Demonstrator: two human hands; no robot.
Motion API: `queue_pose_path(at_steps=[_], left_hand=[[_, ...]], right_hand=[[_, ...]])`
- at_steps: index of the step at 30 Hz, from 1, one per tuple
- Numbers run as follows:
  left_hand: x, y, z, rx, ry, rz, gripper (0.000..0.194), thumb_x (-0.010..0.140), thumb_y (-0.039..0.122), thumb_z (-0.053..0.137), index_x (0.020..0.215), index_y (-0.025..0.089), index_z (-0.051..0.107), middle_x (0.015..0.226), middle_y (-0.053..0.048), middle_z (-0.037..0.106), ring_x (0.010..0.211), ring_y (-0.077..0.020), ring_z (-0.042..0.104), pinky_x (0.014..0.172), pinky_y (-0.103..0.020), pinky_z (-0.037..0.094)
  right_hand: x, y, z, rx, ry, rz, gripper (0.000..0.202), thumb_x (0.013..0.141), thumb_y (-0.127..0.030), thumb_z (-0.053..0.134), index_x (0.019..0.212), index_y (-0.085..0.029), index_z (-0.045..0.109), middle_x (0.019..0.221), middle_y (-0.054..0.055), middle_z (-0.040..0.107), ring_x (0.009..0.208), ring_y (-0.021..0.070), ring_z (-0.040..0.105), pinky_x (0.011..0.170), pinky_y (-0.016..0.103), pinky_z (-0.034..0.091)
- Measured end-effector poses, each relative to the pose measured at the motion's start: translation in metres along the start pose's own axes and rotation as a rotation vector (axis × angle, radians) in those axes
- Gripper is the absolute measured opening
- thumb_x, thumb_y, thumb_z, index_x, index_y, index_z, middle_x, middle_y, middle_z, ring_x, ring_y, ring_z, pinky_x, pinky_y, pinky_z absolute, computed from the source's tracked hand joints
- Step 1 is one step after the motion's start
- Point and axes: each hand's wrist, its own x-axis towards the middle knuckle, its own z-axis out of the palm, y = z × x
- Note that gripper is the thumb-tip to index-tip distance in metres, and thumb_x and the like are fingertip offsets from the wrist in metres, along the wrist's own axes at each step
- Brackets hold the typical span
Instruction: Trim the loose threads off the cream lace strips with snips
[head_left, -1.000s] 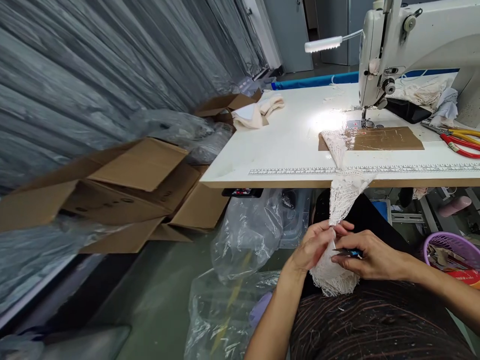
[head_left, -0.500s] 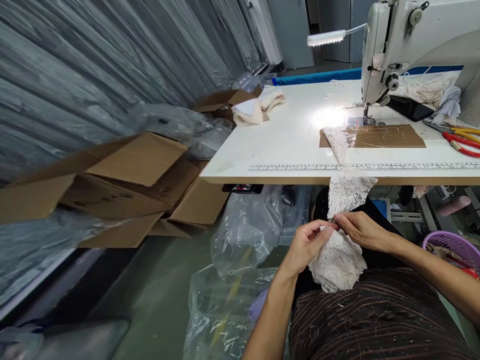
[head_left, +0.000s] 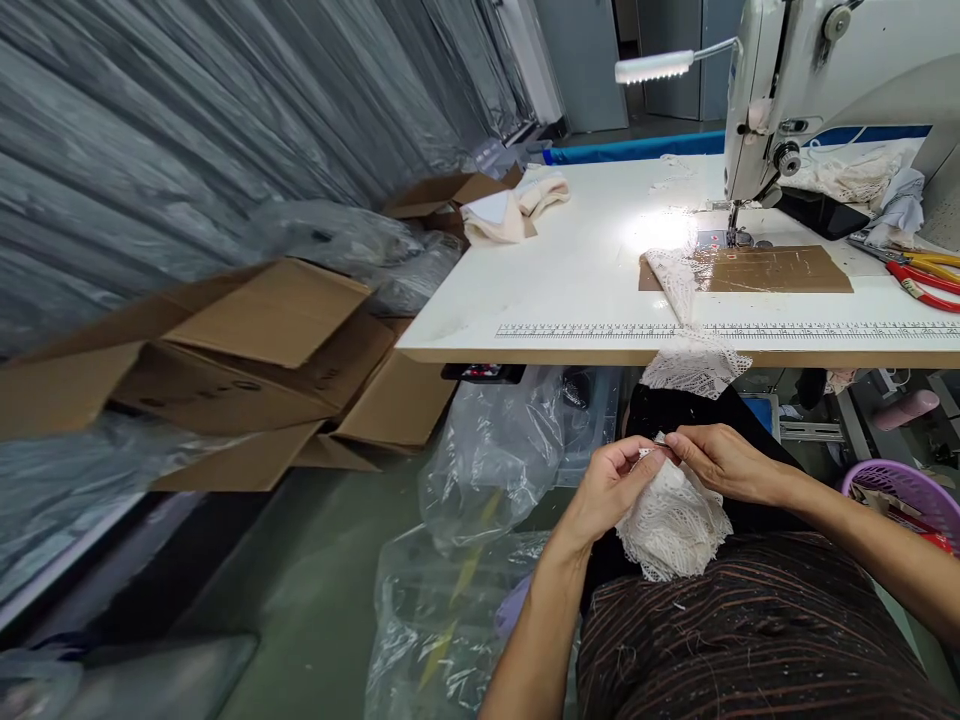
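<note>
White lace fabric [head_left: 675,525] hangs bunched over my lap, its upper edge pinched by my left hand [head_left: 611,490]. Fingertips of my right hand [head_left: 720,462] press together beside it, closed on a small dark item too small to name. A separate lace strip [head_left: 694,362] drapes over the front edge of the white table [head_left: 555,290], apart from my hands. Its upper part lies across a brown strip [head_left: 780,270] in front of the needle of the sewing machine [head_left: 750,130].
Scissors with red handles [head_left: 930,290] lie at the table's right, near a black phone [head_left: 821,213]. Cream fabric [head_left: 499,215] rests at the far left corner. Open cardboard boxes [head_left: 270,310] and plastic bags [head_left: 487,460] are left; a purple basket [head_left: 900,480] stands right.
The hanging lace strip has come apart from the lace in my hands, and its lower end now sits higher, near the table edge. My hands have hardly moved.
</note>
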Motion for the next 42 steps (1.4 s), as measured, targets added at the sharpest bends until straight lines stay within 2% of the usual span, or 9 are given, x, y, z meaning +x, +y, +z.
queue_pose_path(at_steps=[6, 11, 14, 19, 25, 29, 33, 38, 42], left_hand=[[-0.001, 0.003, 0.000, 0.023, 0.002, -0.015, 0.043, 0.070, 0.057, 0.074, 0.070, 0.014, 0.070, 0.062, 0.000, 0.061, 0.056, -0.0097, 0.047, 0.054, -0.022, 0.040], [0.000, 0.002, 0.000, 0.024, 0.011, -0.013, 0.043, 0.070, 0.057, 0.073, 0.075, 0.014, 0.073, 0.067, -0.003, 0.066, 0.060, -0.0121, 0.054, 0.057, -0.023, 0.044], [0.000, -0.001, 0.000, 0.024, 0.005, -0.020, 0.043, 0.073, 0.056, 0.071, 0.079, 0.014, 0.073, 0.067, -0.004, 0.068, 0.061, -0.0140, 0.057, 0.058, -0.024, 0.046], [0.008, -0.013, -0.002, 0.260, 0.073, 0.052, 0.032, 0.080, 0.045, 0.067, 0.094, 0.017, 0.074, 0.082, -0.006, 0.071, 0.071, -0.0172, 0.062, 0.066, -0.028, 0.049], [0.054, -0.018, -0.006, 0.353, 0.417, 0.260, 0.051, 0.071, 0.038, 0.077, 0.116, 0.019, 0.063, 0.123, -0.013, 0.062, 0.110, -0.0255, 0.060, 0.093, -0.038, 0.048], [0.072, -0.010, 0.000, 0.195, 0.370, 0.260, 0.028, 0.078, 0.037, 0.071, 0.096, 0.016, 0.065, 0.097, -0.008, 0.071, 0.088, -0.0187, 0.066, 0.081, -0.031, 0.050], [0.052, -0.007, 0.016, 0.477, 0.339, 0.441, 0.022, 0.087, 0.033, 0.061, 0.071, 0.018, 0.062, 0.066, 0.000, 0.065, 0.064, -0.0137, 0.059, 0.065, -0.026, 0.045], [0.019, -0.008, 0.030, 0.792, 0.060, 0.842, 0.019, 0.091, 0.024, 0.057, 0.075, 0.018, 0.066, 0.067, -0.002, 0.068, 0.063, -0.0143, 0.061, 0.067, -0.029, 0.047], [0.018, -0.005, 0.017, 0.645, 0.216, 0.812, 0.016, 0.086, 0.033, 0.065, 0.091, 0.019, 0.070, 0.083, -0.005, 0.068, 0.077, -0.0173, 0.063, 0.074, -0.032, 0.050]], right_hand=[[0.006, -0.002, 0.001, -0.111, -0.001, 0.028, 0.040, 0.101, -0.038, 0.038, 0.066, -0.020, 0.043, 0.058, -0.004, 0.038, 0.051, 0.0099, 0.028, 0.055, 0.027, 0.021], [-0.002, 0.004, 0.009, 0.095, 0.028, 0.054, 0.044, 0.100, -0.051, 0.030, 0.074, -0.019, 0.045, 0.064, -0.003, 0.042, 0.057, 0.0109, 0.037, 0.055, 0.025, 0.028], [-0.014, 0.002, 0.011, 0.274, -0.087, 0.039, 0.041, 0.093, -0.058, 0.043, 0.082, -0.019, 0.048, 0.071, -0.003, 0.044, 0.062, 0.0111, 0.040, 0.054, 0.024, 0.033], [-0.036, -0.007, -0.002, 0.239, -0.311, 0.123, 0.029, 0.085, -0.042, 0.061, 0.076, -0.020, 0.043, 0.066, -0.004, 0.042, 0.056, 0.0097, 0.037, 0.052, 0.024, 0.031], [-0.040, -0.003, -0.018, -0.043, -0.086, 0.110, 0.026, 0.090, -0.039, 0.054, 0.075, -0.020, 0.045, 0.065, -0.001, 0.049, 0.057, 0.0123, 0.039, 0.056, 0.027, 0.029], [-0.032, -0.002, -0.023, 0.105, 0.088, 0.017, 0.027, 0.091, -0.042, 0.048, 0.075, -0.020, 0.047, 0.066, 0.000, 0.050, 0.058, 0.0118, 0.040, 0.055, 0.026, 0.033], [-0.020, -0.002, -0.025, 0.191, 0.324, 0.009, 0.029, 0.089, -0.045, 0.050, 0.080, -0.019, 0.054, 0.069, 0.001, 0.055, 0.058, 0.0119, 0.044, 0.056, 0.025, 0.038], [-0.007, 0.002, -0.021, 0.114, 0.502, 0.082, 0.026, 0.082, -0.044, 0.058, 0.082, -0.018, 0.056, 0.066, -0.001, 0.054, 0.053, 0.0111, 0.044, 0.054, 0.025, 0.035], [-0.010, 0.002, -0.013, 0.112, 0.436, 0.032, 0.017, 0.085, -0.031, 0.050, 0.078, -0.018, 0.058, 0.063, -0.002, 0.052, 0.055, 0.0106, 0.041, 0.054, 0.024, 0.034]])
